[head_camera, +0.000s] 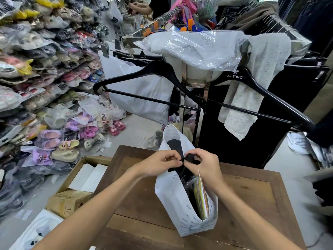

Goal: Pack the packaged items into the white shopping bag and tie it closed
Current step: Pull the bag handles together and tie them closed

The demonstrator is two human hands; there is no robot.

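The white shopping bag (177,212) stands upright on the wooden table (248,195), its far flap raised. Inside it I see packaged items (200,197): dark packs and a shiny yellowish one sticking up at the right side. A black ribbon tie (191,158) runs across the bag's mouth. My left hand (158,164) pinches the tie from the left, and my right hand (205,166) grips its bunched end from the right. Both hands meet just above the bag's opening.
Black hangers (149,73) and a clothes rack with a bagged white garment (198,47) hang right behind the table. Bagged shoes (45,69) are piled along the left. Cardboard boxes (72,195) sit at the table's left. Another person's hand (135,5) works far back.
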